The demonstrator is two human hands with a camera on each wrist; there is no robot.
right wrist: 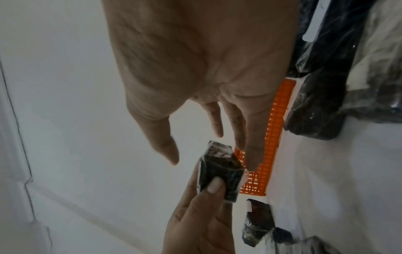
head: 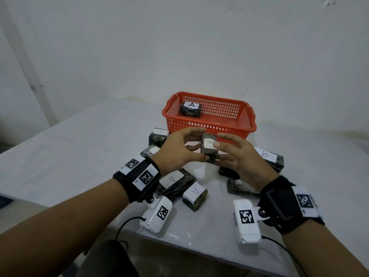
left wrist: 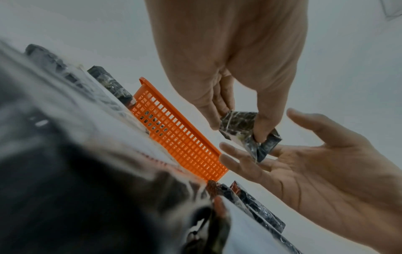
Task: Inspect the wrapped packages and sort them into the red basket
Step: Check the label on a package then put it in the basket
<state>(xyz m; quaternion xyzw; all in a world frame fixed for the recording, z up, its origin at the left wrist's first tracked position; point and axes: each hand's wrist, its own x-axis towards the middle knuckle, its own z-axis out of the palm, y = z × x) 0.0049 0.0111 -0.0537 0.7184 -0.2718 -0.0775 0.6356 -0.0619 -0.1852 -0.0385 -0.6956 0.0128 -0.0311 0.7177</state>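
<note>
A small dark wrapped package (head: 208, 148) with a white label marked A is held up in front of the red basket (head: 209, 127). My left hand (head: 179, 150) pinches it between thumb and fingers (left wrist: 260, 130); the same package (right wrist: 219, 170) shows in the right wrist view under the left thumb. My right hand (head: 239, 156) is beside it with straight, spread fingers (right wrist: 250, 137), its thumb at the label. Inside the basket lies one dark package (head: 189, 109) labelled A.
Several wrapped packages lie on the white table between my wrists and the basket: ones marked A (head: 171, 179) (head: 194, 194) (head: 158, 136), one marked B (head: 268, 158), and an unlabelled one (head: 239, 187). A white wall stands close behind the basket. The table's front edge (head: 179, 244) is near me.
</note>
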